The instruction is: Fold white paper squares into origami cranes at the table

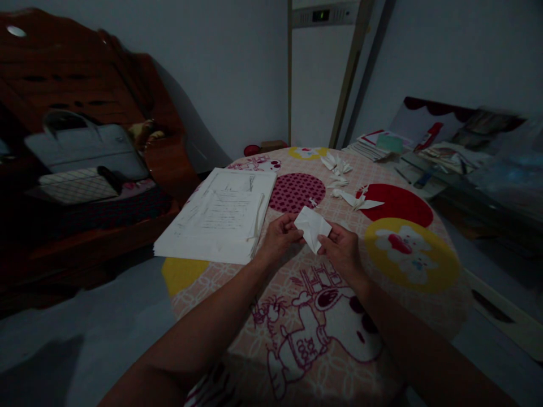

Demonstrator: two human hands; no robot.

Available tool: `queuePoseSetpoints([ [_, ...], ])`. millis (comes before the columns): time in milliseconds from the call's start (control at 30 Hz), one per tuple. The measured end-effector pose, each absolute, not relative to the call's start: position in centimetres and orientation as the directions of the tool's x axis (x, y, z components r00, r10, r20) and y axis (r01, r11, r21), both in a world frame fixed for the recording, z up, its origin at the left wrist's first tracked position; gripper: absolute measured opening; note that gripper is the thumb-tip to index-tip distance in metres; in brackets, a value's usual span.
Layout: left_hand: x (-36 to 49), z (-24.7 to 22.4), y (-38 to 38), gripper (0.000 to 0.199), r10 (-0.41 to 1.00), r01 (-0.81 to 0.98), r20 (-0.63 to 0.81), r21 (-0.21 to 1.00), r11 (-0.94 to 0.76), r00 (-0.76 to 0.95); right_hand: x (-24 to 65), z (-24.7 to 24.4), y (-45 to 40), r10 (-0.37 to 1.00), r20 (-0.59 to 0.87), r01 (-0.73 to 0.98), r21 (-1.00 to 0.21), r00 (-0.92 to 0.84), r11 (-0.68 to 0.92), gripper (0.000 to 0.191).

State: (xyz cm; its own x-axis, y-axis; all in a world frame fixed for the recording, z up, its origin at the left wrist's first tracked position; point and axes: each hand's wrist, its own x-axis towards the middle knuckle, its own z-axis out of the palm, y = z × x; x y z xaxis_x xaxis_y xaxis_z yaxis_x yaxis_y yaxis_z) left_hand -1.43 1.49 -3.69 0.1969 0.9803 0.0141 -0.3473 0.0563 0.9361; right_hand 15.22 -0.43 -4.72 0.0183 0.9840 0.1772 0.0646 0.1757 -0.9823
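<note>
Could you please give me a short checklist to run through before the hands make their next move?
1. Left hand gripping the paper: ok, at its left side.
2. Right hand gripping it too: ok, at its lower right.
3. Paper apart from the stack of sheets: ok, to its right.
4. Nearest bird out of the way: ok, beyond the right hand.
5. Creases sharp: cannot tell, too small and dark.
6. Lighting: not ok, the scene is dim.

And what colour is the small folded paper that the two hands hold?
The folded paper is white, seen best in the head view.
</note>
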Motion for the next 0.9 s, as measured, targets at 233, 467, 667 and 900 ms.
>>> queuePoseSetpoints([
  [233, -1.39, -3.74, 1.43, 0.039, 0.979, -0.365, 0.031, 0.930, 0.046, 0.204, 15.23, -4.74, -0.48, 0.985, 0.169, 0.057, -0.984, 0.021, 0.168, 0.038],
  [467, -1.37, -3.79, 1.48, 0.039, 0.975, -0.354, 0.045, 0.935, 0.036, 0.216, 15.21, -4.53, -0.62, 0.985, 0.173, 0.072, -0.983, 0.026, 0.171, 0.040],
  [667, -1.41, -3.58, 1.41, 0.039, 0.977, -0.341, 0.048, 0.940, 0.026, 0.208, 15.32, -4.66, -0.55, 0.982, 0.188, 0.103, -0.977, 0.014, 0.186, 0.039],
  [900, -1.42, -3.71, 1.43, 0.040, 0.978, -0.330, 0.052, 0.944, 0.019, 0.204, 15.10, -4.35, -0.65, 0.984, 0.175, 0.091, -0.981, 0.015, 0.173, 0.034],
])
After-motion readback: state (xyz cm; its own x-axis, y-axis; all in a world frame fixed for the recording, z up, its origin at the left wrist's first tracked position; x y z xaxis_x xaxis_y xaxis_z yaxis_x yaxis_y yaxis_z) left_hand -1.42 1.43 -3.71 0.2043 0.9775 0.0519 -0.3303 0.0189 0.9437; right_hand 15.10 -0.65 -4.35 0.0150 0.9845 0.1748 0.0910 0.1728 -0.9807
